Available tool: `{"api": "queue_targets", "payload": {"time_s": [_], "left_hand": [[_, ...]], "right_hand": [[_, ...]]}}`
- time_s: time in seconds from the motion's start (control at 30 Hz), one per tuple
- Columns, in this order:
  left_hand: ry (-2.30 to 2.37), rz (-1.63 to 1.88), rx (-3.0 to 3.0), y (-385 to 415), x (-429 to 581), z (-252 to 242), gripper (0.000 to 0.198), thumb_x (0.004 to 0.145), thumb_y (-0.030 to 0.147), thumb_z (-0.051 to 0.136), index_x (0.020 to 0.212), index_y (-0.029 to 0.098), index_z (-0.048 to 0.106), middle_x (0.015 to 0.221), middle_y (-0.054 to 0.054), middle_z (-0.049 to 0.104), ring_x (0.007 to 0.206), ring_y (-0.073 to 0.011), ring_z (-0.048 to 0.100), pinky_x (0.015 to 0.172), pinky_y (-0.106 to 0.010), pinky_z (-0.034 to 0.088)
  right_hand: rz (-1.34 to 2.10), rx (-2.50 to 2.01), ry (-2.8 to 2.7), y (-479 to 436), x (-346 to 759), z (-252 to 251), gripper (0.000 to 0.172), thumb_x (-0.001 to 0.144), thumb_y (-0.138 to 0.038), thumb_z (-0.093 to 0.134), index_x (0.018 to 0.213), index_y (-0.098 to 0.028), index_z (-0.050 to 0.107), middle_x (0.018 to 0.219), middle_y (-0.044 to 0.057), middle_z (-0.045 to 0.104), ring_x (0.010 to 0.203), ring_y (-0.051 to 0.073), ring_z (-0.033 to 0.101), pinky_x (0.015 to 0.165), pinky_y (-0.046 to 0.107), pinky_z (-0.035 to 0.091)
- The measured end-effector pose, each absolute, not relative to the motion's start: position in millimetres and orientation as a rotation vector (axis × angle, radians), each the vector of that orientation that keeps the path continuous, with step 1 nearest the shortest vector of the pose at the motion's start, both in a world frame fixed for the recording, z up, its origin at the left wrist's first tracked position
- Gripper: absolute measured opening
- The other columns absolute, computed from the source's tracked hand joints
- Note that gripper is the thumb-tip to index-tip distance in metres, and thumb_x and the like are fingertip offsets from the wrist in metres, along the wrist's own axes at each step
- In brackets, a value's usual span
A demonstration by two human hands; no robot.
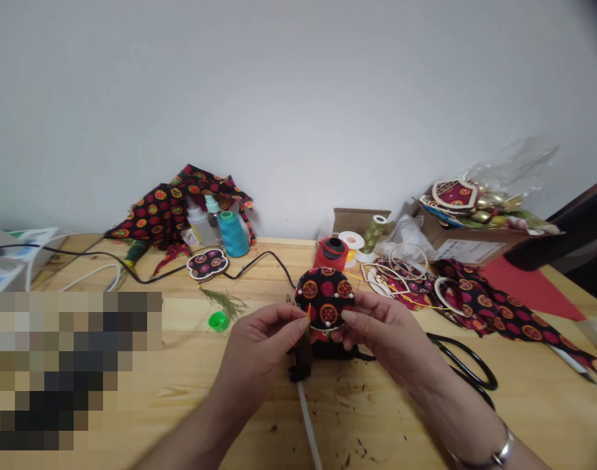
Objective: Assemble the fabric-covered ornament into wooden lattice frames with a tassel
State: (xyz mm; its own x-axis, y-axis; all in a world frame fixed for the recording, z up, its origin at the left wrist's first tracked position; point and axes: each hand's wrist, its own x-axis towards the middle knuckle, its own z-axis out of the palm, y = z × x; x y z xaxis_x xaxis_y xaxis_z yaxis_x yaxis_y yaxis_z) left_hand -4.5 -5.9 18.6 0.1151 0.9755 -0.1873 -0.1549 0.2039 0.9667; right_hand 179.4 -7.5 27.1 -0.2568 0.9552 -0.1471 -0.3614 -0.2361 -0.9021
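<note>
Bright even light, soft shadows on wood table [416, 424]; wide-angle bend at edges, pixelated patch [68, 372] btm L.

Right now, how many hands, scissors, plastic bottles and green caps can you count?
Hands: 2, the left hand and right hand, both on a round fabric-covered disc
Black-handled scissors: 1
Plastic bottles: 2
Green cap: 1
Total: 6

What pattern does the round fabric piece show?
The round fabric piece is black with orange-ringed red medallions, clearest in the head view.
</note>
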Motion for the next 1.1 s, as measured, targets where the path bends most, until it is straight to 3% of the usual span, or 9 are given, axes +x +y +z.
{"api": "queue_targets", "payload": {"time_s": [0.3,0.53,1.1], "left_hand": [[1.056,1.074,0.944,-8.1,-2.9,18.1,0.009,0.071,0.025,0.073,0.076,0.017,0.071,0.070,-0.003,0.075,0.060,-0.0133,0.064,0.055,-0.023,0.048],[1.122,1.016,0.999,-10.9,1.9,23.9,0.010,0.070,0.024,0.071,0.067,0.015,0.068,0.053,0.000,0.069,0.047,-0.0094,0.058,0.047,-0.018,0.043],[1.190,0.960,1.098,-13.3,4.7,23.3,0.011,0.069,0.026,0.069,0.066,0.016,0.068,0.051,0.000,0.068,0.046,-0.0087,0.057,0.047,-0.017,0.042]], "right_hand": [[1.577,-0.893,-0.806,-4.6,180.5,25.2,0.017,0.072,-0.022,0.077,0.087,-0.015,0.072,0.079,0.003,0.073,0.064,0.011,0.068,0.057,0.018,0.054],[1.572,-0.846,-0.711,-5.3,177.7,23.8,0.011,0.074,-0.019,0.076,0.083,-0.015,0.072,0.077,0.001,0.072,0.065,0.010,0.069,0.058,0.016,0.055],[1.669,-0.791,-0.670,-9.5,171.1,22.5,0.013,0.075,-0.018,0.074,0.085,-0.012,0.068,0.070,0.004,0.073,0.059,0.010,0.068,0.058,0.018,0.056]]}}
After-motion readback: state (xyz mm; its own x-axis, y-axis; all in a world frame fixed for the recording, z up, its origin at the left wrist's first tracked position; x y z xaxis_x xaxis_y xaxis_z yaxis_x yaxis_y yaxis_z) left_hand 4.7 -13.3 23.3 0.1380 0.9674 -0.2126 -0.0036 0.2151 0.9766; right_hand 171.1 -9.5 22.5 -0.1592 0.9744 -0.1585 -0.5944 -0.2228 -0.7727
